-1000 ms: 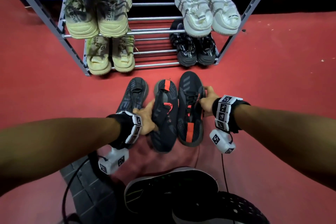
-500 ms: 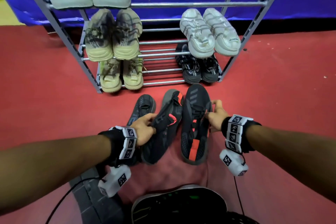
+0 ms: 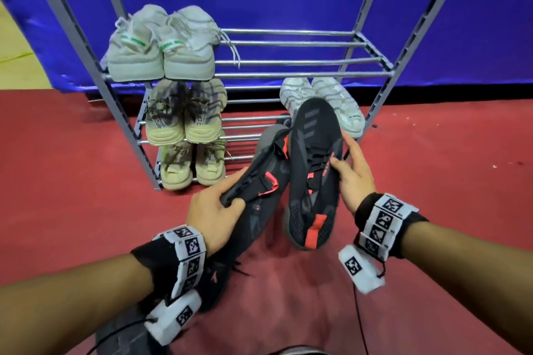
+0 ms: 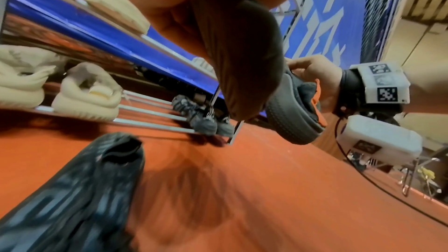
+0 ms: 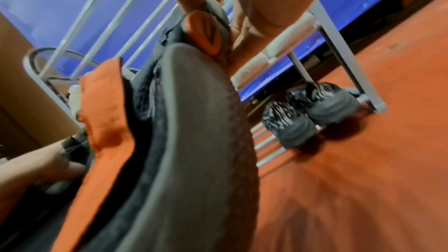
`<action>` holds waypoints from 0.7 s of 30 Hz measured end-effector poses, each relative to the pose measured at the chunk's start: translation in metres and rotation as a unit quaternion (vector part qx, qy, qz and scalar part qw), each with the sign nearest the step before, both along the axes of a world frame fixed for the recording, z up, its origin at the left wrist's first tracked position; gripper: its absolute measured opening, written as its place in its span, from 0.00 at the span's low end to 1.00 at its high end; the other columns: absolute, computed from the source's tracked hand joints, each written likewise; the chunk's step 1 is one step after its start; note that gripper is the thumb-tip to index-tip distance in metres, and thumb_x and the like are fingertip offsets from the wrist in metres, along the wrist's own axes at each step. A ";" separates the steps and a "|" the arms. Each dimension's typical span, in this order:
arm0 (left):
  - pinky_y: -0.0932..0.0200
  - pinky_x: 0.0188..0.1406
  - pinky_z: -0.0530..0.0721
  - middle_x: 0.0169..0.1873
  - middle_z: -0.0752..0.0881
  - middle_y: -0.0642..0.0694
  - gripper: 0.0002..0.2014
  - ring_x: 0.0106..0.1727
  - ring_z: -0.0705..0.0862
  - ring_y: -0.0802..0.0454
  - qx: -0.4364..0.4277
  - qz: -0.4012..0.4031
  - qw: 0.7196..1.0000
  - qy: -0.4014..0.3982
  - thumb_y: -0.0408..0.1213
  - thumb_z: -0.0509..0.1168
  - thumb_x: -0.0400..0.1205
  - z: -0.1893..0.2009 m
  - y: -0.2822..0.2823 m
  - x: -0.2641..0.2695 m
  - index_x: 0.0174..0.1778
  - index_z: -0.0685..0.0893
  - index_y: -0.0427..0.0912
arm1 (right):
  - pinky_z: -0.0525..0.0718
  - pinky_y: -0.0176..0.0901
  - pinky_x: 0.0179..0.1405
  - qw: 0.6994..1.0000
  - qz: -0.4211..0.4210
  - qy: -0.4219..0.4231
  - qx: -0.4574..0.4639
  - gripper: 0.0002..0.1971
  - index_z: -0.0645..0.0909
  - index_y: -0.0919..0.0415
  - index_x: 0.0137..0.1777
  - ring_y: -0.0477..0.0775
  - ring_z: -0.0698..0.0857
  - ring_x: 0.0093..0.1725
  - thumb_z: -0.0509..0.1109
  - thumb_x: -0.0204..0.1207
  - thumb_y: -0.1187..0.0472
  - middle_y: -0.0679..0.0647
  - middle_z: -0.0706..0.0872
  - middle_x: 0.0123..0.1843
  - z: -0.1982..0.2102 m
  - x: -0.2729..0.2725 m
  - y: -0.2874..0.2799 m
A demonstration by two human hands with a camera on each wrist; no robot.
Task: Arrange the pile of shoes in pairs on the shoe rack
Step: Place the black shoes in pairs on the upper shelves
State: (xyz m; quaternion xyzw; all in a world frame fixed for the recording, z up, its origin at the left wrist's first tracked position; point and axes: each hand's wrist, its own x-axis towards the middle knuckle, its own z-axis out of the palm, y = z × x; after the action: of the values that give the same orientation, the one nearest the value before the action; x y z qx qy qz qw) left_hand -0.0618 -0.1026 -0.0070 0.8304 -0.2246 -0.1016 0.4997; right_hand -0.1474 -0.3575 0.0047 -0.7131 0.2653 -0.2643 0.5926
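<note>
Two black shoes with red-orange tabs hang above the red floor in front of the grey shoe rack [image 3: 372, 73]. My left hand [image 3: 230, 199] grips the left black shoe [image 3: 259, 210] by its collar, toe pointing at the rack; its sole [image 4: 242, 55] fills the left wrist view. My right hand [image 3: 340, 158] pinches the laces and side of the right black shoe [image 3: 314, 135], held upright beside the first. That shoe's sole [image 5: 194, 141] dominates the right wrist view. The two shoes touch at their toes.
The rack holds a cream pair with green tags [image 3: 161, 49], a dirty beige pair [image 3: 184, 115], a yellowish pair [image 3: 193, 167], a white pair [image 3: 337, 98] and a black patterned pair [image 5: 310, 110]. A dark shoe [image 4: 92, 179] lies on the floor under my left wrist.
Both hands have lifted the two black shoes off the floor and carried them up towards the rack. The view has tilted up, so higher shelves show.
</note>
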 end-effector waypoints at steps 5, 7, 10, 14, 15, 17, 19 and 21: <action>0.73 0.56 0.82 0.44 0.86 0.80 0.26 0.51 0.84 0.79 -0.101 0.034 0.994 -0.024 0.28 0.66 0.77 0.041 -0.025 0.017 0.63 0.87 0.62 | 0.84 0.45 0.68 0.997 -0.048 -0.061 0.025 0.28 0.75 0.46 0.76 0.41 0.87 0.63 0.69 0.77 0.66 0.45 0.87 0.66 0.060 0.027 -0.007; 0.71 0.54 0.84 0.40 0.86 0.79 0.23 0.46 0.84 0.78 -0.140 0.061 0.988 -0.019 0.29 0.65 0.78 0.058 -0.040 0.029 0.62 0.89 0.60 | 0.81 0.59 0.72 0.994 -0.081 -0.075 0.014 0.25 0.79 0.34 0.65 0.53 0.85 0.68 0.73 0.69 0.54 0.51 0.86 0.70 0.068 0.047 -0.028; 0.68 0.47 0.86 0.36 0.88 0.74 0.21 0.38 0.84 0.73 -0.190 0.085 0.978 -0.003 0.29 0.65 0.78 0.080 -0.062 0.039 0.59 0.90 0.60 | 0.87 0.70 0.60 0.988 -0.101 -0.091 0.071 0.20 0.83 0.37 0.56 0.69 0.90 0.56 0.74 0.64 0.54 0.65 0.91 0.56 0.084 0.070 -0.048; 0.59 0.37 0.83 0.30 0.88 0.55 0.19 0.30 0.81 0.58 -0.232 0.115 0.966 0.001 0.34 0.65 0.75 0.109 -0.082 0.055 0.58 0.92 0.54 | 0.91 0.59 0.50 0.974 -0.109 -0.097 0.173 0.17 0.81 0.54 0.66 0.56 0.90 0.39 0.70 0.78 0.63 0.60 0.89 0.45 0.126 0.077 -0.035; 0.55 0.36 0.83 0.28 0.86 0.50 0.19 0.29 0.80 0.53 -0.236 0.124 0.964 0.007 0.36 0.64 0.74 0.115 -0.087 0.063 0.58 0.92 0.54 | 0.91 0.58 0.51 0.970 -0.091 -0.107 0.199 0.16 0.82 0.57 0.66 0.54 0.90 0.39 0.69 0.79 0.62 0.59 0.88 0.47 0.131 0.080 -0.032; 0.54 0.33 0.81 0.27 0.85 0.46 0.19 0.27 0.79 0.49 -0.228 0.134 0.964 0.023 0.39 0.64 0.73 0.127 -0.096 0.077 0.58 0.91 0.55 | 0.87 0.57 0.63 0.948 -0.051 -0.131 0.285 0.11 0.85 0.54 0.60 0.57 0.89 0.52 0.63 0.83 0.63 0.60 0.87 0.54 0.135 0.080 -0.029; 0.57 0.36 0.82 0.31 0.88 0.48 0.18 0.29 0.81 0.51 -0.223 0.140 0.964 0.033 0.42 0.65 0.72 0.139 -0.105 0.090 0.56 0.92 0.56 | 0.81 0.59 0.72 0.923 -0.042 -0.153 0.350 0.11 0.85 0.55 0.59 0.63 0.85 0.62 0.64 0.82 0.66 0.62 0.85 0.58 0.135 0.081 -0.030; 0.56 0.42 0.84 0.36 0.90 0.49 0.12 0.34 0.82 0.52 -0.220 0.133 0.965 0.040 0.41 0.66 0.73 0.148 -0.111 0.099 0.48 0.92 0.54 | 0.81 0.58 0.73 0.912 -0.033 -0.163 0.375 0.09 0.81 0.61 0.56 0.64 0.84 0.61 0.66 0.78 0.68 0.63 0.83 0.55 0.137 0.085 -0.030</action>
State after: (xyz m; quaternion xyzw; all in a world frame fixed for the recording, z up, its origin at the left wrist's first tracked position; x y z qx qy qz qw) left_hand 0.0372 -0.2139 0.1405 0.7176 -0.1083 -0.0155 0.6878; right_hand -0.0626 -0.3870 0.1415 -0.3764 0.2680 -0.2775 0.8423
